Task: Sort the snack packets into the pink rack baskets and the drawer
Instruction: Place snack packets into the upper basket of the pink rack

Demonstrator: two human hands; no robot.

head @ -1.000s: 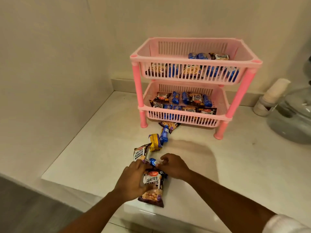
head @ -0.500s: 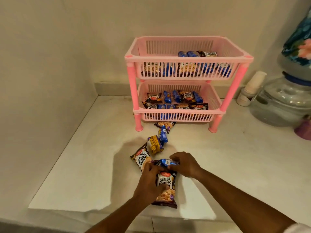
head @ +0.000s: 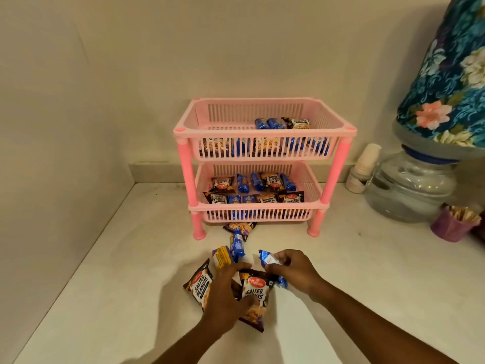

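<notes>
Two hands are showing at 6 o'clock, the left hand (head: 226, 298) and the right hand (head: 291, 269), and among them on the surface (head: 110, 298) three salted peanut packets are lying: one (head: 200, 285) by the left hand, one (head: 256, 298) beneath both, one (head: 240, 227) under the rack. Three blue packets are showing there too, one (head: 267, 258) in the right hand, one (head: 237, 244) loose, plus one yellow packet (head: 221, 257). At 12 o'clock one pink rack (head: 346, 164) is standing with two baskets, the lower holding roughly eleven packets; the upper count is unclear.
</notes>
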